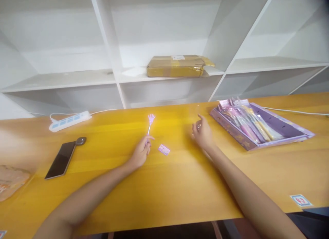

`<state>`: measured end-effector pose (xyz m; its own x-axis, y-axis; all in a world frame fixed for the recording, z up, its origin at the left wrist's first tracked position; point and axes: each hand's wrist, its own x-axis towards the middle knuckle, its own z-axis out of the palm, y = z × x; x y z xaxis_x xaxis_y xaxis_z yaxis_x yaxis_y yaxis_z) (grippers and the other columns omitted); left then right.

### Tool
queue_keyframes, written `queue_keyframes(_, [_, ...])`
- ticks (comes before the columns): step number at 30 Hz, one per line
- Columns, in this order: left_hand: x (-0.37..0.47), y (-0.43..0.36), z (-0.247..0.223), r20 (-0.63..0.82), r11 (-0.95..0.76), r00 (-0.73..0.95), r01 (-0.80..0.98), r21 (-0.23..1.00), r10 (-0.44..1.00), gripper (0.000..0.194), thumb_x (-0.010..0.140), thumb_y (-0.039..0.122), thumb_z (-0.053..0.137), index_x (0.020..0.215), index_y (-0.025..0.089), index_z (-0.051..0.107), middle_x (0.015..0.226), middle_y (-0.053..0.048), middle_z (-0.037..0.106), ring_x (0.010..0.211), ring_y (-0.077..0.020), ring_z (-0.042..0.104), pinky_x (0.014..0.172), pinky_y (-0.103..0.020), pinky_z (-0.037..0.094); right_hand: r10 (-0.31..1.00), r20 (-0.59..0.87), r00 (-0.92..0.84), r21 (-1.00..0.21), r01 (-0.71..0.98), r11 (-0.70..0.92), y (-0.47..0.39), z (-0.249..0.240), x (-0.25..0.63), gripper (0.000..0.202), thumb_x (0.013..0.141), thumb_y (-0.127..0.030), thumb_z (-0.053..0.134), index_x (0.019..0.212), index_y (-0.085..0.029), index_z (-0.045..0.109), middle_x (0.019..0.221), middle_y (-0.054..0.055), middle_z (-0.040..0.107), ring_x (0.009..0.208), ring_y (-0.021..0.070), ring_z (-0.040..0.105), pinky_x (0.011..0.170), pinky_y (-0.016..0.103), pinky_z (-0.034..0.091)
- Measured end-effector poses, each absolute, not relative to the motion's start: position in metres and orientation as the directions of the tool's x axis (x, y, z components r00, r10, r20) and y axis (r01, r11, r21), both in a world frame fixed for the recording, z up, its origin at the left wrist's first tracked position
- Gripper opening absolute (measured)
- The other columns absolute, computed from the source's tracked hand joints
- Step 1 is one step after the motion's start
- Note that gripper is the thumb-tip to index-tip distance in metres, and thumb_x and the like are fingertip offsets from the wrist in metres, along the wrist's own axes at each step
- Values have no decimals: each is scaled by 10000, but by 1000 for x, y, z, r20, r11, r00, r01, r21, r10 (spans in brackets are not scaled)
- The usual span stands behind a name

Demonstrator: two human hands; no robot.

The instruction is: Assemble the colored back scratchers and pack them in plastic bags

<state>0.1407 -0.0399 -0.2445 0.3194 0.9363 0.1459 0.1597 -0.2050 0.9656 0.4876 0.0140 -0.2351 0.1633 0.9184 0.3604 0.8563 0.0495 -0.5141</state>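
Observation:
My left hand (142,150) is closed round the handle of a small back scratcher (151,119). Its pale purple, hand-shaped head points away from me, on a thin shiny shaft. Just right of that hand, a small pink and purple card (163,149) lies flat on the table. My right hand (203,132) hovers over the table, left of the purple display box (288,139). Its index finger points forward and the other fingers curl in. Something small and shiny shows among them, perhaps clear plastic; I cannot make it out. Plastic-wrapped items (246,120) in pink and yellow fill the box's left part.
A dark phone-like slab (61,160) and a small dark rounded object (81,141) lie at left, below a white power strip (70,121). A taped cardboard box (176,66) sits on the white shelf (89,78). A plastic package (11,182) lies at far left.

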Motion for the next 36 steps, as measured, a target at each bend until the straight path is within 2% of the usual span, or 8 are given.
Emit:
queue_keyframes(4, [145, -52, -247, 82, -98, 416, 16, 995, 906, 239, 1065, 433, 553, 1103, 235, 684, 909, 7, 434, 644, -118, 403, 634, -298, 378, 719, 692, -57, -540, 621, 569, -19, -226, 444, 513, 1123, -313, 485, 1624, -305, 374, 1188, 84, 686, 711, 163, 692, 746, 367, 634])
queue_keyframes(7, [150, -64, -246, 99, -128, 551, 15, 992, 829, 343, 1060, 516, 598, 1204, 232, 725, 972, -22, 509, 747, -142, 469, 714, -303, 437, 509, 781, -361, -321, 467, 824, -45, -225, 411, 530, 1101, -174, 521, 1597, -355, 475, 1300, 91, 733, 1023, 212, 775, 973, 420, 646])
queue_keyframes(11, [154, -73, -246, 167, -204, 662, -23, 979, 730, 527, 976, 614, 730, 1320, 216, 700, 1076, -67, 637, 986, -217, 599, 974, -411, 524, 358, 694, -625, -270, 234, 934, -66, -229, 385, 596, 1119, -117, 450, 1679, -318, 402, 1477, 121, 687, 1346, 217, 695, 1060, 371, 621])
queue_keyframes(18, [154, -75, -234, 150, -118, 460, -99, 988, 875, 536, 980, 598, 750, 1357, 219, 742, 1326, -117, 753, 1270, -290, 677, 1154, -424, 504, 621, 493, -609, -665, 196, 721, -74, -240, 376, 711, 1163, -507, 419, 1737, -270, 73, 1130, 99, 685, 873, 220, 699, 793, 377, 623])
queue_keyframes(20, [153, -75, -230, 172, -154, 358, -78, 985, 918, 439, 1002, 595, 718, 1195, 209, 805, 1217, -103, 785, 1190, -267, 703, 1118, -397, 520, 721, 496, -483, -804, 57, 592, -75, -243, 373, 624, 1163, -543, 397, 1688, -320, 143, 1059, 48, 605, 708, 158, 597, 641, 310, 576])
queue_keyframes(24, [153, -76, -226, 215, -191, 409, -99, 977, 887, 346, 1034, 531, 693, 1032, 204, 806, 1030, -77, 783, 959, -207, 720, 963, -355, 570, 916, 197, -350, -979, -126, 163, -71, -243, 366, 520, 1122, -575, 534, 1554, -334, 373, 999, -21, 517, 515, 63, 409, 451, 235, 434])
queue_keyframes(31, [156, -79, -226, 226, -312, 663, 12, 950, 714, 288, 1069, 443, 656, 1070, 216, 834, 1079, -99, 774, 1042, -227, 717, 988, -367, 559, 885, 129, -446, -989, -126, 81, -67, -232, 369, 534, 991, -721, 686, 1045, -191, 732, 941, 37, 642, 750, 128, 582, 714, 286, 523])
queue_keyframes(36, [150, -74, -227, 265, -344, 496, 74, 936, 827, 423, 1116, 535, 524, 1228, 275, 838, 1252, -108, 711, 949, -203, 667, 929, -357, 560, 965, 230, -125, -966, -150, 210, -57, -217, 391, 493, 1004, -705, 674, 951, -216, 712, 1037, 67, 641, 994, 196, 635, 953, 354, 558])
